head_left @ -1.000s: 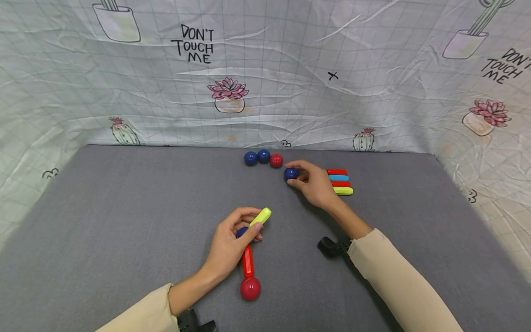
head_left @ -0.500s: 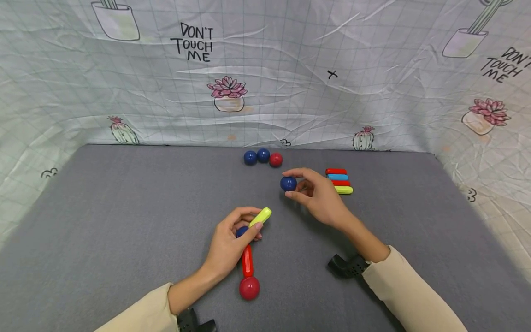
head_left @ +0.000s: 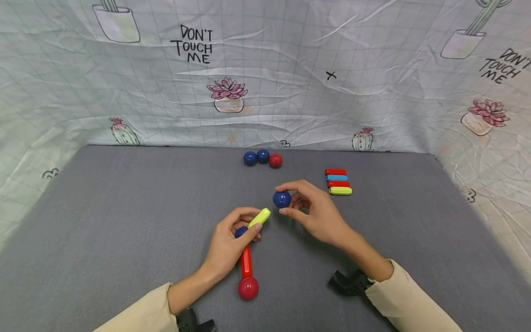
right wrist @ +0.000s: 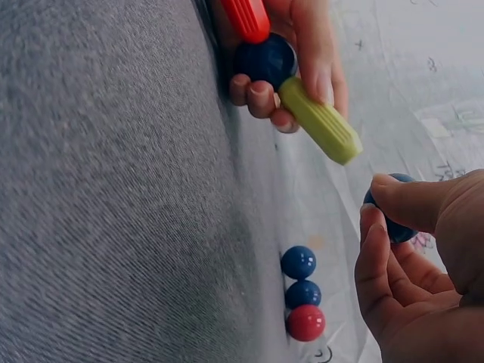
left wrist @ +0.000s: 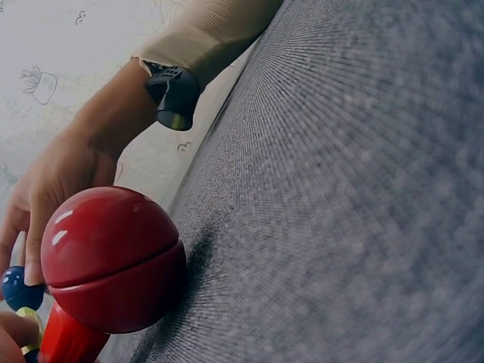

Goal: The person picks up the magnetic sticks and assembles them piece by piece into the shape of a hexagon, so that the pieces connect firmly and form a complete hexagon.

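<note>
In the head view my left hand (head_left: 230,240) grips a joined chain of pieces. Its yellow-green stick (head_left: 259,218) points up and right between thumb and forefinger. Below that, a blue ball (right wrist: 265,60) is partly covered by the fingers. From this ball a red stick (head_left: 246,262) leads to a red ball (head_left: 248,288) at the near end. My right hand (head_left: 317,212) pinches a separate blue ball (head_left: 281,199) between thumb and fingertips. This ball is just right of the yellow-green stick's free end, with a small gap between them.
Two blue balls (head_left: 250,158) and a red ball (head_left: 275,160) lie in a row near the back of the grey table (head_left: 124,221). To the right, several short sticks (head_left: 337,178) in red, blue and yellow-green are stacked side by side. A patterned cloth (head_left: 265,69) hangs behind.
My right hand has brought its blue ball from near the back row toward me and left, close to the yellow-green stick. The left hand has stayed almost still.
</note>
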Available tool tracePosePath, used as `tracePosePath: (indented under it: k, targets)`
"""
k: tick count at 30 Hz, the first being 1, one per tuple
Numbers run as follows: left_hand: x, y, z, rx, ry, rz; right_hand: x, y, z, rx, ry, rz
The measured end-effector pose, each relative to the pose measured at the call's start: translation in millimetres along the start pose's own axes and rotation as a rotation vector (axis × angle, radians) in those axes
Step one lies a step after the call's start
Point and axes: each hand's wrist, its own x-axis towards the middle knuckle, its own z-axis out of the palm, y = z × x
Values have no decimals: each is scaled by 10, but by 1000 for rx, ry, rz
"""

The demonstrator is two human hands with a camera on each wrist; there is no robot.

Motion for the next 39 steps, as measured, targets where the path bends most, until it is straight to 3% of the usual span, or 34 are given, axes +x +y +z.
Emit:
tracePosePath:
  k: [10,19,27,39]
  targets:
    - [12,-2,4,-22,0,-6,4,-16,77,-19,-29,-66]
    - [12,2,7,-24,-2,-14,-6,-33,85,-45,-46,-54]
    - [5,-8,-1,-106,-66,-7,-18,-26,102,-23,-86,-60]
    - [7,12,-15,-211,-123,-110,-26,-27,183,42,-120,-57]
